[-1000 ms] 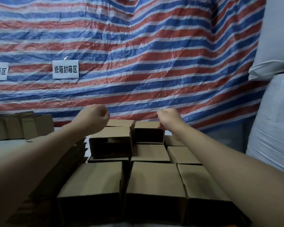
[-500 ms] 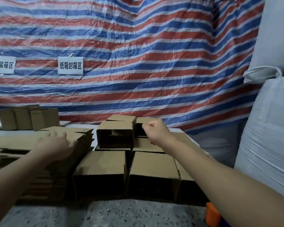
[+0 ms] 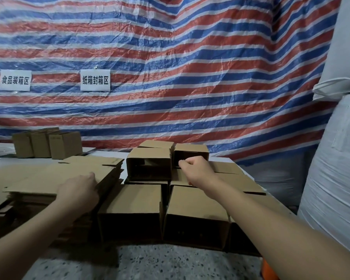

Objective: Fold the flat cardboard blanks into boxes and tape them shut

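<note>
A stack of flat cardboard blanks (image 3: pixel 49 178) lies on the left of the table. My left hand (image 3: pixel 79 190) is at the right edge of the top blank, thumb on top, with the fingers hidden under that edge. Several folded brown boxes (image 3: pixel 129 201) stand in rows at the centre, some with their open ends facing me (image 3: pixel 150 166). Above the second row hovers my right hand (image 3: pixel 196 170), its fingers curled into a loose fist with nothing visible in it.
More folded boxes (image 3: pixel 47 144) stand at the back left. A striped tarp (image 3: pixel 170 67) with two white signs hangs behind. Large white sacks (image 3: pixel 335 168) crowd the right side. Speckled tabletop (image 3: pixel 150 263) shows in front, and something orange (image 3: pixel 269 269) at the lower right.
Both hands have drawn back from the far boxes. The left hand swung left and down onto the blank stack; the right hand pulled slightly back. The view shifted backward.
</note>
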`<state>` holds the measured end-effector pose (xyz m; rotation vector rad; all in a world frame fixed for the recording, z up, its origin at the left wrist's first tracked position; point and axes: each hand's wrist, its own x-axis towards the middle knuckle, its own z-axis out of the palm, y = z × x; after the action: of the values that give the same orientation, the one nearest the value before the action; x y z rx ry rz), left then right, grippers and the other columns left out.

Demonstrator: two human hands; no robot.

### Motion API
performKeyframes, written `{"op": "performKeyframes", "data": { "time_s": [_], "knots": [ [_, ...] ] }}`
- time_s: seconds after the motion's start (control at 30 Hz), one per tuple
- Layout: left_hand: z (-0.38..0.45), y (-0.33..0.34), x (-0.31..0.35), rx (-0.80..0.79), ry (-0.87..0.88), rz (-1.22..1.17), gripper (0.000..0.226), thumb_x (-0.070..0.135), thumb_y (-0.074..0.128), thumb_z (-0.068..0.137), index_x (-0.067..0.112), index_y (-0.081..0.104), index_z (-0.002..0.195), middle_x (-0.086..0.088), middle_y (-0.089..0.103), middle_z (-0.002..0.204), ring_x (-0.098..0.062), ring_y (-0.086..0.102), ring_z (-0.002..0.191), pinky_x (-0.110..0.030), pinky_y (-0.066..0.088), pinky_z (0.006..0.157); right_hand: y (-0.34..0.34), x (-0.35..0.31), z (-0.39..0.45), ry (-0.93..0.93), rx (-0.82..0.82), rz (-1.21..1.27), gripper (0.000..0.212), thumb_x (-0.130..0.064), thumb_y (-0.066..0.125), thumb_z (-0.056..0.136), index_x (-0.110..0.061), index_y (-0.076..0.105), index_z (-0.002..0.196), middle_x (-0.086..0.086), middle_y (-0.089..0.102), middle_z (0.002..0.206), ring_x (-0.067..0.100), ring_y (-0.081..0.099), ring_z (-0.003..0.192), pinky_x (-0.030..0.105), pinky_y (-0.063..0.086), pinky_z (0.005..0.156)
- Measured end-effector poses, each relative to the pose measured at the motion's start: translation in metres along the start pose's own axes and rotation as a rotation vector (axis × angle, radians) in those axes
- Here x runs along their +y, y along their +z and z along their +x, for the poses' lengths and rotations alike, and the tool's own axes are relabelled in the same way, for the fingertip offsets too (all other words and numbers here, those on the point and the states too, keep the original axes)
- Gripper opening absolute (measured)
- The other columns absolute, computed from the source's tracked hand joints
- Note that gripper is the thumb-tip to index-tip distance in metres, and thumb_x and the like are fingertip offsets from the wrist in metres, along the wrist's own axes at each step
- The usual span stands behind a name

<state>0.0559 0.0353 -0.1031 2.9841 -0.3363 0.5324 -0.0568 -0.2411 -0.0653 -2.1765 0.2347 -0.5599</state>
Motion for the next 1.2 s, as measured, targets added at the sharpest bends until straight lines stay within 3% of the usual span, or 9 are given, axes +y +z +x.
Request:
{"op": "performKeyframes", "data": {
  "time_s": [0.17,0.3,0.53,0.63,0.7,0.9,1.03,1.1,1.2],
  "knots": [
    [-0.021,-0.043,-0.002,0.572,0.142,-0.116,0.017,0.020,0.058,0.094,0.009,0.067,0.083,-0.009,0.063,0.070,-0.030,0.057,0.056,-0.030,0.038,0.049,0.002,-0.003,0.003,0.006,0.039,0.006,0.062,-0.031,0.050,0.099,-0.026,0.046,0.038,-0.014,0.037,0.037,0.013,0.044,0.047,0.024,0.034,0.049],
    [-0.028,-0.103,0.011,0.743,0.283,-0.195,0.015,0.018,0.069,0.088,0.006,0.073,0.080,-0.014,0.066,0.065,-0.033,0.059,0.052,-0.029,0.035,0.053,-0.008,-0.022,0.009,-0.050,0.136,0.093,0.041,-0.042,0.051,0.099,-0.017,0.055,0.068,-0.001,0.056,0.063,0.021,0.055,0.067,0.031,0.042,0.062],
    [-0.040,-0.172,0.045,0.354,0.350,-0.955,0.010,0.041,0.070,0.082,0.032,0.071,0.078,0.010,0.070,0.070,-0.003,0.065,0.066,-0.022,0.048,0.051,-0.061,-0.058,0.018,-0.083,0.292,0.378,0.047,-0.065,0.031,0.101,-0.026,0.050,0.119,-0.011,0.059,0.102,0.002,0.054,0.088,0.022,0.038,0.067],
    [-0.040,-0.178,0.063,0.183,0.377,-1.146,0.016,0.051,0.070,0.069,0.038,0.074,0.076,0.016,0.072,0.077,0.004,0.066,0.069,-0.021,0.047,0.059,-0.077,-0.059,0.006,-0.021,0.311,0.480,0.062,-0.072,0.027,0.097,-0.026,0.052,0.131,-0.003,0.061,0.128,0.015,0.058,0.110,0.034,0.047,0.091],
    [-0.038,-0.174,0.073,0.098,0.373,-1.240,0.021,0.050,0.073,0.064,0.036,0.076,0.079,0.010,0.074,0.080,-0.001,0.069,0.072,-0.026,0.049,0.065,-0.085,-0.053,-0.005,0.056,0.353,0.521,0.060,-0.073,0.032,0.095,-0.028,0.057,0.126,-0.003,0.065,0.124,0.018,0.062,0.109,0.041,0.051,0.098],
    [-0.036,-0.122,0.098,-0.087,0.140,-1.496,0.038,0.046,0.078,0.062,0.023,0.074,0.093,0.000,0.076,0.088,-0.016,0.073,0.086,-0.038,0.057,0.078,-0.103,-0.027,-0.044,0.105,0.481,0.495,0.035,-0.058,0.060,0.093,-0.024,0.065,0.096,0.000,0.074,0.093,0.019,0.071,0.088,0.038,0.058,0.084],
    [-0.053,-0.081,0.115,-0.048,-0.003,-1.588,0.041,0.044,0.078,0.073,0.018,0.069,0.103,-0.003,0.074,0.094,-0.022,0.069,0.095,-0.044,0.055,0.085,-0.108,0.002,-0.068,0.185,0.308,0.487,0.039,-0.058,0.059,0.093,-0.023,0.069,0.108,-0.002,0.078,0.093,0.020,0.073,0.092,0.041,0.056,0.085],
    [-0.065,-0.066,0.118,-0.053,0.012,-1.586,0.043,0.048,0.075,0.071,0.021,0.068,0.103,0.000,0.074,0.093,-0.018,0.069,0.093,-0.038,0.054,0.080,-0.111,0.017,-0.080,0.227,0.202,0.496,0.037,-0.054,0.058,0.095,-0.022,0.072,0.107,-0.001,0.079,0.091,0.020,0.076,0.088,0.037,0.056,0.077],
    [-0.083,-0.048,0.120,-0.031,0.043,-1.526,0.040,0.051,0.072,0.070,0.023,0.069,0.098,0.005,0.074,0.086,-0.009,0.071,0.081,-0.029,0.054,0.068,-0.112,0.041,-0.097,0.259,0.107,0.515,0.037,-0.050,0.057,0.097,-0.021,0.074,0.109,0.005,0.078,0.101,0.021,0.075,0.093,0.041,0.055,0.083]
  ]
}}
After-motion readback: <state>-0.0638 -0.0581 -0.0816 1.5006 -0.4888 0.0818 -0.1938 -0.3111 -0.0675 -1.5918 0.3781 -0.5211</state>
